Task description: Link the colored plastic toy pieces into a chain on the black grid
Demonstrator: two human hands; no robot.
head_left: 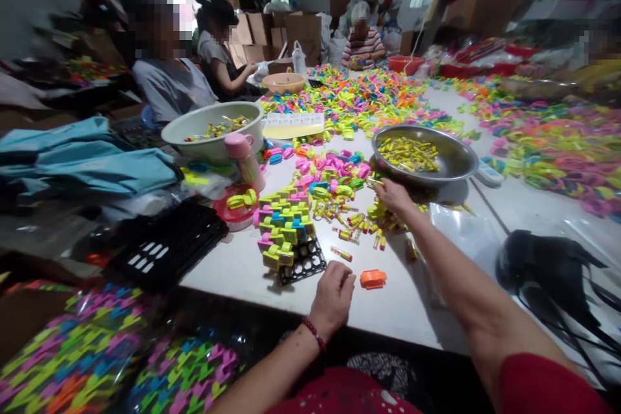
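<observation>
My left hand [334,296], with a beaded bracelet, rests at the near table edge with its fingers curled together. Whatever it may hold is hidden. Close to its right lies an orange plastic watch-shaped piece [373,279]. My right hand [395,199] reaches over a heap of small yellow tubes with red ends [359,223]; a small tube [372,182] shows at its closed fingertips. Left of the heap, a black grid tray [310,262] holds rows of yellow, pink and blue watch-shaped pieces [284,226]. Loose pieces [330,171] lie behind it.
A metal bowl [456,165] of yellow tubes stands beyond my right hand. Further left are a pale basin [182,136], a pink bottle [245,162], a red basket [237,220] and stacked black trays [169,239]. A black bag [538,272] lies at right. Several co-workers sit around.
</observation>
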